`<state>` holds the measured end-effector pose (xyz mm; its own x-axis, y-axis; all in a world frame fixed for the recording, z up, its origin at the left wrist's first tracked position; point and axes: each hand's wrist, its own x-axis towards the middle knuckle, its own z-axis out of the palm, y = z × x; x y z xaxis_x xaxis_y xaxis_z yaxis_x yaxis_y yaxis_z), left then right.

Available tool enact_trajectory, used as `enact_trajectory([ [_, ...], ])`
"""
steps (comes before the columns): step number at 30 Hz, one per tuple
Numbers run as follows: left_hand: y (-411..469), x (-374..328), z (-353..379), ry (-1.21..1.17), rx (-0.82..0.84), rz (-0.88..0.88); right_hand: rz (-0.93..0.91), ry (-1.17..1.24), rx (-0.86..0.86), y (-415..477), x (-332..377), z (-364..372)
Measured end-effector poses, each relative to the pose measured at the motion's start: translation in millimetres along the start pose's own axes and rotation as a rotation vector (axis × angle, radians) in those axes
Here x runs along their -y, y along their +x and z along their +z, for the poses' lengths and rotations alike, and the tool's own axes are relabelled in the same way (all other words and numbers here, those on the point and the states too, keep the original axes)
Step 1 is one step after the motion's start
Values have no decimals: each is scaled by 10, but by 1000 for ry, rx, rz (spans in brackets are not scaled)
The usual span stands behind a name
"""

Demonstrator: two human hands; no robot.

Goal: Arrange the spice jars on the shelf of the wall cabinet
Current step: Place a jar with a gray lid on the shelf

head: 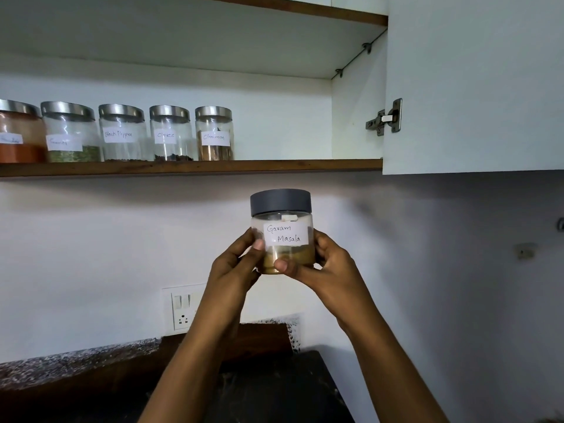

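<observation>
In the head view, we hold the Garam Masala jar (pixel 285 235) upright in front of the wall, a little below the wooden shelf (pixel 274 166) of the wall cabinet. It has a dark grey lid (pixel 280 201) and brown powder in the bottom. Our left hand (pixel 235 267) and right hand (pixel 329 267) both grip it, with fingers curled around the sides and both thumbs pressed on the front.

On the shelf five jars with steel lids stand in a row, close beside each other:
- the Cinnamon jar (pixel 214 134)
- the Cloves jar (pixel 171 134)
- the Black Pepper jar (pixel 123 134)
- a jar with green spice (pixel 70 132), whose label we cannot read
- a jar with red powder (pixel 19 132) at the left edge

The cabinet door (pixel 473 87) is open at the right.
</observation>
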<state>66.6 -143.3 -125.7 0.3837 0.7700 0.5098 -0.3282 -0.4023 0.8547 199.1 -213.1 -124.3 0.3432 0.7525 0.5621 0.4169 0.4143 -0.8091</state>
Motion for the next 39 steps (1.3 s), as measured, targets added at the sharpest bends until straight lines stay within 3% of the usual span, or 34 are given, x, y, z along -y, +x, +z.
enact_trajectory([
  [4,33,26,-34,95,135,-11,10,56,101,40,48,-128],
  [8,54,-16,-17,120,106,48,15,87,161,78,101,-239],
  [13,120,-172,113,71,2,209,-67,70,110,190,302,-304],
  [22,708,-769,157,407,-121,504,-224,132,-2,845,794,-225],
  [28,1300,-1008,29,680,-65,462,-213,-46,0,1465,937,-259],
  [32,1591,-1091,55,885,-140,418,-191,-168,-6,1818,917,-255],
  [39,2008,-1002,52,858,-67,212,-19,-295,30,2244,839,-237],
])
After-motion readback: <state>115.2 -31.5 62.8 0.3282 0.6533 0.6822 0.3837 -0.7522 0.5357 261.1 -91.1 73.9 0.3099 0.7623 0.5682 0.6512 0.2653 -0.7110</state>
